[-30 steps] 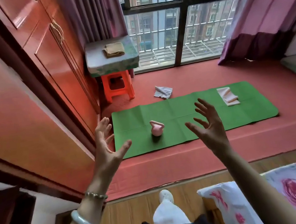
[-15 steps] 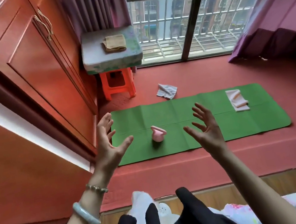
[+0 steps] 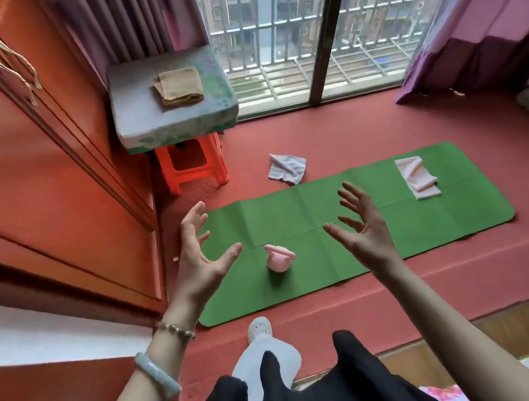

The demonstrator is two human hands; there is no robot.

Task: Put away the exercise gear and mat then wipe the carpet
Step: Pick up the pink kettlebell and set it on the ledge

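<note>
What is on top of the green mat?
A pink kettlebell and a folded pale towel lie on the mat. The carpet under the mat is covered, and the left hand and right hand hide bits of it.

Matt green mat (image 3: 380, 216), glossy wooden cabinet (image 3: 26, 168)

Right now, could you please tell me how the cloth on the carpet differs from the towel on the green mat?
The grey-white cloth lies crumpled, while the pale pink towel is neatly folded. The cloth sits on the red carpet just beyond the green mat; the towel rests on the mat near its right end. The cloth looks faintly striped, the towel plain. Both are small fabric pieces.
</note>
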